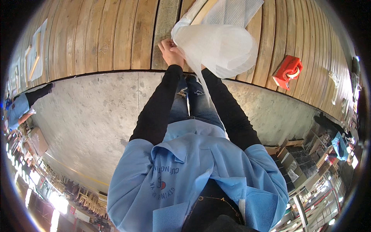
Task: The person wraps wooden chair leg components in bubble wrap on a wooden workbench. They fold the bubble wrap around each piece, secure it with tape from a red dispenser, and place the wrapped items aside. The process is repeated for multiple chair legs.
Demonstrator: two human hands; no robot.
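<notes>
A thin white foam sheet hangs in a loose roll over the near edge of the slatted wooden table. One strip of it trails down across my jeans. Behind it, a pale wooden piece lies partly wrapped in the same white material. My left hand is at the near end of the wrapped piece, fingers curled, pinching the sheet's left edge. My right forearm reaches up behind the loose roll, which hides that hand and whatever it holds.
A red tape dispenser sits on the table to the right. At the far left, wooden strips lie on a white sheet. Other people in blue shirts stand at the left and right. Stacked dark boxes are behind me on the right.
</notes>
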